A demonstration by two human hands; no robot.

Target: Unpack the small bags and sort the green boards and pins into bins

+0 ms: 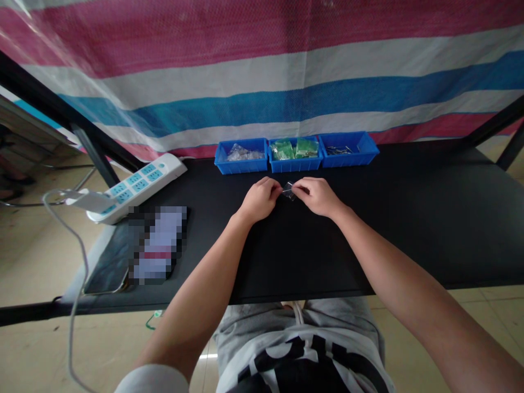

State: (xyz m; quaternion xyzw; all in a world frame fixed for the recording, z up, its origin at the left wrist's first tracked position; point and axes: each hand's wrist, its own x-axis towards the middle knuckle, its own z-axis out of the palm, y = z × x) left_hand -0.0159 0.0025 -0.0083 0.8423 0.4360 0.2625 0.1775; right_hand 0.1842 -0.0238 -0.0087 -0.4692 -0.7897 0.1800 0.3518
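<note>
Between my hands, just above the black tabletop, is a small clear plastic bag [290, 191]. My left hand [260, 198] pinches its left side, fingers closed, and a thin pale sliver shows at the fingertips, too small to name. On the right edge, the thumb and fingers of my right hand [317, 195] are closed on the same bag. Just beyond stand three blue bins in a row. The left bin [240, 165] has clear plastic pieces in it, the middle bin [295, 164] green packets, and the right bin [351, 159] thin metal pieces.
A white power strip [164, 170] with a plugged-in charger [93, 201] lies at the table's left; its cable [84, 256] hangs over the edge. Nearby are a blurred-out phone [161, 243] and a dark flat pouch-like thing [110, 262]. A striped sheet [262, 71] hangs behind.
</note>
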